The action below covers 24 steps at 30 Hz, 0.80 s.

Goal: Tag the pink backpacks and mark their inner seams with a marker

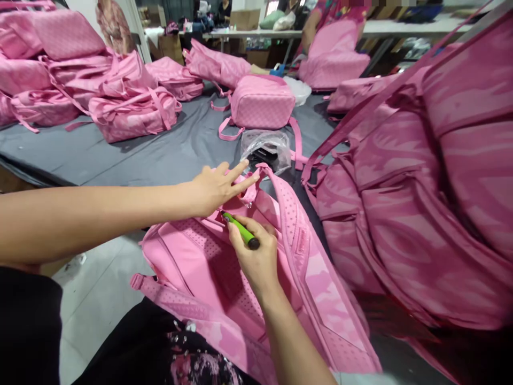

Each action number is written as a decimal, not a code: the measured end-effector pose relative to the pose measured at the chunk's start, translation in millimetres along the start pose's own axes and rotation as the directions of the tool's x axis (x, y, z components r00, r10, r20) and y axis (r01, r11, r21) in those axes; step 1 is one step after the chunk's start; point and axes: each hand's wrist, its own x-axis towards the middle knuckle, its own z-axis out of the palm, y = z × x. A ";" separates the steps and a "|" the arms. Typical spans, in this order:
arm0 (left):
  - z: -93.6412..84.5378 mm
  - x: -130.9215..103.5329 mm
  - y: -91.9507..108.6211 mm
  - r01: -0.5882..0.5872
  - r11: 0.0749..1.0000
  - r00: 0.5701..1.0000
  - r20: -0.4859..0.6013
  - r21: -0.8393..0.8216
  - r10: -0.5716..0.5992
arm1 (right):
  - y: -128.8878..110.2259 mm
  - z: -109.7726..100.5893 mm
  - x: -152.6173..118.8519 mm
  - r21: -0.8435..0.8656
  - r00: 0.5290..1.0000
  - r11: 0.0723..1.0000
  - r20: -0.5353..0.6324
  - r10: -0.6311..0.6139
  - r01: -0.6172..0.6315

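Observation:
A pink camouflage backpack [192, 251] lies across my lap and the table edge, its strap side facing up. My left hand [220, 187] rests palm down on the bag's top end, fingers stretched toward the loop of the shoulder strap [290, 214]. In my right hand [254, 251] is a slim green pen-shaped tool [241, 230] with a black end; its exact kind I cannot make out. The tool's far tip points at the bag fabric just below my left hand. Whether it touches the fabric is unclear.
Just beyond the bag lies a clear plastic bag [266, 152] with black items inside. A pink checked bag [262, 101] stands behind it. Pink bags [132, 112] are piled at left, and large pink backpacks [401, 198] crowd the right. Another person [320, 32] handles a bag across the table.

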 end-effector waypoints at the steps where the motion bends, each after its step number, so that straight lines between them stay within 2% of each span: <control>1: -0.4 1.3 -2.6 -0.028 1.000 1.000 0.009 -0.005 0.028 | 1.0 -1.9 0.0 -0.002 1.000 1.000 0.000 0.004 -0.004; 4: -0.5 -1.0 -10.8 -0.051 0.998 0.998 0.023 -0.038 0.052 | 2.1 -6.2 -0.6 -0.007 1.000 1.000 0.014 0.012 -0.012; 8: -0.1 -12.4 -17.9 0.155 0.975 0.987 0.066 -0.161 -0.146 | 2.2 -9.7 -1.2 0.031 0.999 0.999 0.049 0.007 -0.008; 10: -1.0 -14.7 -19.5 0.209 0.953 0.974 0.129 -0.219 -0.184 | 3.0 -11.5 -0.9 0.034 0.998 0.999 0.056 0.004 -0.006; 12: -2.5 -12.9 -21.0 0.186 0.950 0.975 0.170 -0.252 -0.146 | 4.0 -13.3 0.2 0.033 0.998 0.999 0.061 0.018 -0.020; 17: -3.1 -3.0 -28.3 0.098 0.949 0.980 0.196 -0.300 -0.039 | 2.6 -13.4 4.6 -0.041 0.998 0.999 0.054 0.016 -0.014; 20: 0.2 -0.2 -31.9 0.064 0.949 0.982 0.189 -0.307 -0.005 | -2.0 -5.7 8.5 -0.040 0.997 0.999 0.072 -0.013 0.016; 24: 6.5 3.3 -31.6 0.062 0.958 0.987 0.161 -0.278 -0.018 | -8.0 9.4 15.1 0.004 0.995 0.997 0.070 -0.074 0.074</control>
